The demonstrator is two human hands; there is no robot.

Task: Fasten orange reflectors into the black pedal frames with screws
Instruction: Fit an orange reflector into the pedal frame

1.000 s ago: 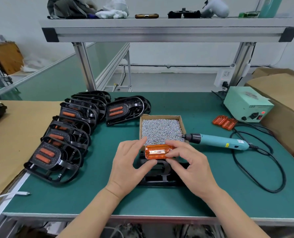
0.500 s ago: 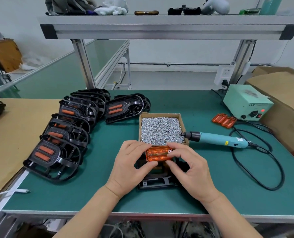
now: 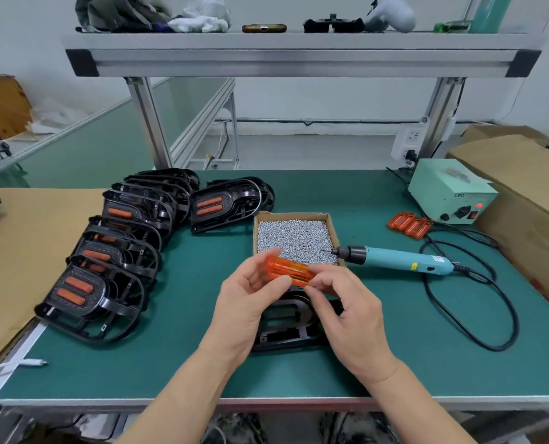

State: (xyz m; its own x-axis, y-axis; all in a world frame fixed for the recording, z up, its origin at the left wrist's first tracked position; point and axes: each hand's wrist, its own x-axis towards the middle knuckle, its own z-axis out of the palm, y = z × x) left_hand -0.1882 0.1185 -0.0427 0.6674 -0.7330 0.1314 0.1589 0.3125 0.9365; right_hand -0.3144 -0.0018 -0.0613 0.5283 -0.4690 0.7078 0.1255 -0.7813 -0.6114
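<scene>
Taking the held part as the dial's centre, the orange reflector (image 3: 287,272) is in the air, tilted with its left end higher. The left hand (image 3: 247,312) pinches it between thumb and fingers at one end, and the fingertips of the right hand (image 3: 350,318) pinch the other. It is not yet seated: the open black pedal frame (image 3: 286,328) lies flat on the bench (image 3: 394,363) at 6 o'clock, partly hidden under both hands. The main risk, as I judge it, is a crooked or reversed fit. The part is slanted and the frame's opening is covered by the palms, so it could go in askew and its screw holes miss. Neither hand steadies the frame, so pressing down could slide it on the green mat. The grip is light and on the ends only. A slip would drop the reflector into the box of screws (image 3: 294,235) just beyond at 12 o'clock. The electric screwdriver (image 3: 394,259) lies at 2 o'clock with its bit at the box's corner, so a hurried reach could jog the box and scatter screws. Its cable (image 3: 478,315) loops at 3 to 4 o'clock and might drag. Finished pedals (image 3: 90,293) are stacked at 9 o'clock, spare reflectors (image 3: 409,224) at 2.
</scene>
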